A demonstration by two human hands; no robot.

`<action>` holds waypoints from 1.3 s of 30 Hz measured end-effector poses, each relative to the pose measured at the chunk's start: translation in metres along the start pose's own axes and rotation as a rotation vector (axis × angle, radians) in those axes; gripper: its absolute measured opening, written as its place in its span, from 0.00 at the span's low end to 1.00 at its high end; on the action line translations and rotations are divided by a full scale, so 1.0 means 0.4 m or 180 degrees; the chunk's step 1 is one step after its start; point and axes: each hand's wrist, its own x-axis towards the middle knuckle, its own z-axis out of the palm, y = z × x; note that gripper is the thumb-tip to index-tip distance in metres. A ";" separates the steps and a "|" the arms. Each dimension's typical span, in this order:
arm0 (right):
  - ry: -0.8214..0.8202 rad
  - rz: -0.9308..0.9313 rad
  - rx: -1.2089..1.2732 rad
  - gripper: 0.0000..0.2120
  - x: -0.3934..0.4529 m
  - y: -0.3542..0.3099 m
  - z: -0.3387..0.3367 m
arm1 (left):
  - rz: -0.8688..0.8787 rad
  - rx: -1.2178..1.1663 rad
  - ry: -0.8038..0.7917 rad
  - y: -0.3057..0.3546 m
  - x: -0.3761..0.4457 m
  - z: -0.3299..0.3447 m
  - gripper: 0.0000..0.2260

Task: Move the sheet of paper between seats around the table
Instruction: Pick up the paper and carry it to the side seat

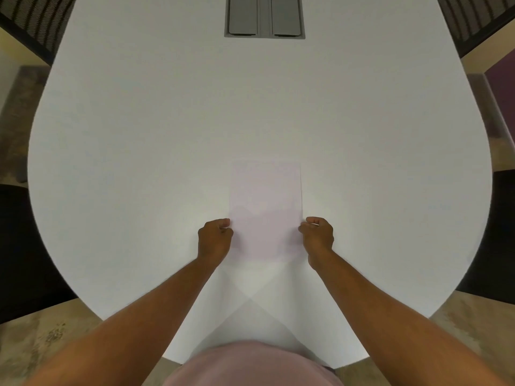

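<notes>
A pale sheet of paper (266,201) lies lengthwise on the white table (139,162), just ahead of me near the front edge. My left hand (214,239) pinches the sheet's left edge close to its near corner. My right hand (317,235) pinches the right edge at the same height. Both hands are curled, with thumb and fingers closed on the paper. Whether the sheet's near end is lifted off the table I cannot tell.
A grey cable hatch (264,16) is set into the table's middle at the far end. Dark mesh chairs stand at the far left (30,20) and far right (479,20). Black seats sit at the left (16,246) and right (498,232) sides.
</notes>
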 end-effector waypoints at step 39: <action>-0.1700 -0.0660 0.0653 0.16 -0.234 0.022 -0.328 | 0.0103 -0.1826 -0.1611 0.167 -0.134 -0.119 0.18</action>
